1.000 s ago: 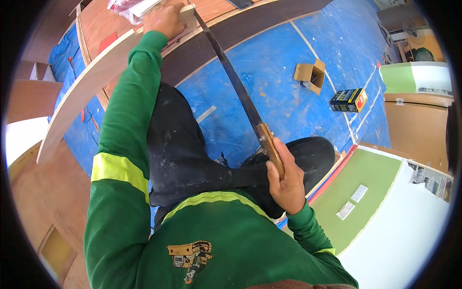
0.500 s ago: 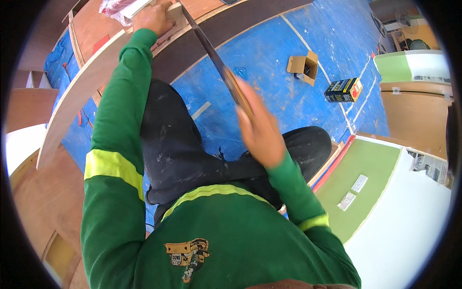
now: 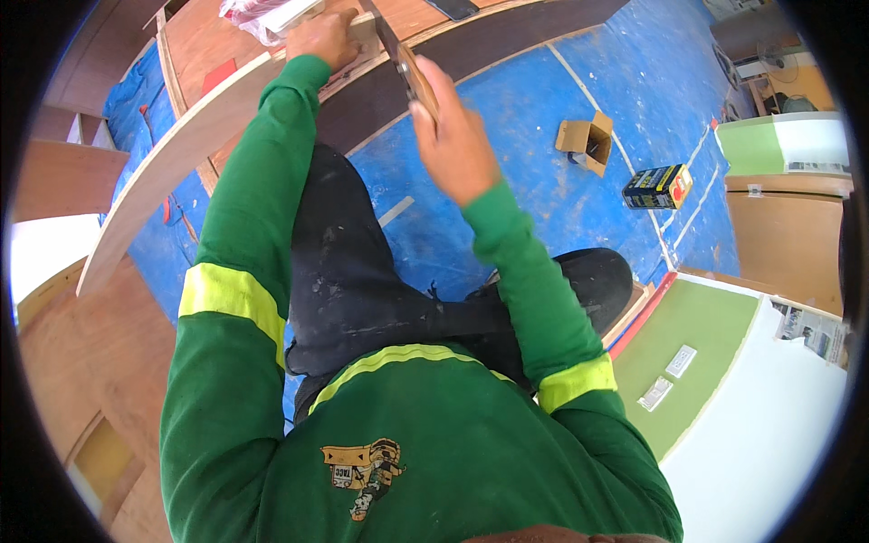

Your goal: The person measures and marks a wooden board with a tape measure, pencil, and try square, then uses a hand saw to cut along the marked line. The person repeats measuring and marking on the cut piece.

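While the left hand (image 3: 328,38) is pressing flat on the curved plywood strip (image 3: 195,136), the right hand (image 3: 450,136) is gripping the handsaw (image 3: 405,63); the cut looks unfinished, its depth hidden.

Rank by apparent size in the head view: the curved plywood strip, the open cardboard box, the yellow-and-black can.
1. Curved plywood strip, by far the largest.
2. Open cardboard box.
3. Yellow-and-black can, only slightly smaller than the box; the two look nearly alike, so that order is unsure.
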### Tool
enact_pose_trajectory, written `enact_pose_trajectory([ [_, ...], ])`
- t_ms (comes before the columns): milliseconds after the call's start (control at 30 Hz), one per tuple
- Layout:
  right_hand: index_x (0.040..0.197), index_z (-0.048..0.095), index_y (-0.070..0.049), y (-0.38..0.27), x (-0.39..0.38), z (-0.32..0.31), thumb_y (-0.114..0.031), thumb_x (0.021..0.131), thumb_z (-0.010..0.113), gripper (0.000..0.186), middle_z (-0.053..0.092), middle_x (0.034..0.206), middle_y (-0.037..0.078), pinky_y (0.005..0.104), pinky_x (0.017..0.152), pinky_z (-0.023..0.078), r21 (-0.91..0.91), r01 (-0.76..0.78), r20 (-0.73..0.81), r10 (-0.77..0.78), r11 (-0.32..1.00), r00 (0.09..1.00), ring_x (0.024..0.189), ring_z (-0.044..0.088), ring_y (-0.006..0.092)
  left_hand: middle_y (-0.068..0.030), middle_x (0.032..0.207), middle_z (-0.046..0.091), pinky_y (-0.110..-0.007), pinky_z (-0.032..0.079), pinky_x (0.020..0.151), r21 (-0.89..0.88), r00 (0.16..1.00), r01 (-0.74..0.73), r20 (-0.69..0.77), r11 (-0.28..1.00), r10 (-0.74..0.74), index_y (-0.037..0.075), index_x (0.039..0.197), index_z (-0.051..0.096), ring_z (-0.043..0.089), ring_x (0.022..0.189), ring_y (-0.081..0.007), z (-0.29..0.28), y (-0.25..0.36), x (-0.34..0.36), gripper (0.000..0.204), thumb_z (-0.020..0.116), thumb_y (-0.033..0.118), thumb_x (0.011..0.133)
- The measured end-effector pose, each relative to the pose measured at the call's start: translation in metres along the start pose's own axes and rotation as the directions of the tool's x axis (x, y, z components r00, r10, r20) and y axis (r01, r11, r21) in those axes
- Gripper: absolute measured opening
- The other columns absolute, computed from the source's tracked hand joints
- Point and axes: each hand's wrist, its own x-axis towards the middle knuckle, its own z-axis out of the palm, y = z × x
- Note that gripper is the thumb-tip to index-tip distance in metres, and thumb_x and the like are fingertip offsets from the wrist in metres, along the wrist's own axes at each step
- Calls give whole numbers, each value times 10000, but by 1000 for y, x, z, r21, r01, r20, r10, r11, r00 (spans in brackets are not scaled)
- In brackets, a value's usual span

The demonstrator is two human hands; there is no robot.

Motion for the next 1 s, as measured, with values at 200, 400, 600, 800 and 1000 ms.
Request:
enact_pose_trajectory([
  [200,1717,506,-65,-75,-184,-112,12,1100,654,639,624,1648,293,484,1214,540,-93,-281,146,292,955,945,1518,628,461,-181,1146,843,-593,635,928,-2,1000,-12,-24,1000,12,211,1372,732,802,1147,-432,-3,-5,-8,565,911,477,907],
  [400,1699,513,-80,-10,-80,-40,-75,1132,644,583,709,1501,320,529,1101,604,-15,20,39,-19,1000,999,1351,719,511,-185,1165,840,-603,629,945,1,993,-6,-122,1000,7,218,1375,731,802,1138,-435,-2,-4,-17,569,915,468,898],
  [600,1659,537,-114,-6,8,-4,-115,1127,631,540,710,1364,384,606,983,591,46,-140,66,137,989,988,1223,678,601,-179,1179,840,-602,629,956,-43,996,-33,-81,999,30,225,1417,713,805,1153,-427,-3,2,-6,586,910,459,917],
  [800,1722,486,-30,-70,-170,-108,30,1093,653,653,657,1618,282,486,1206,552,-98,-259,153,271,961,950,1476,668,459,-179,1149,847,-597,633,948,-18,1000,0,-31,1000,-1,224,1414,724,807,1148,-430,-4,-5,-9,593,913,472,910],
  [1000,1721,494,-88,-15,-98,-48,-29,1116,645,626,687,1538,319,523,1111,604,-48,-4,66,8,999,998,1372,706,512,-195,1190,842,-591,634,964,3,997,23,-71,1000,-23,232,1429,722,801,1155,-439,1,-8,-12,599,903,472,912],
])
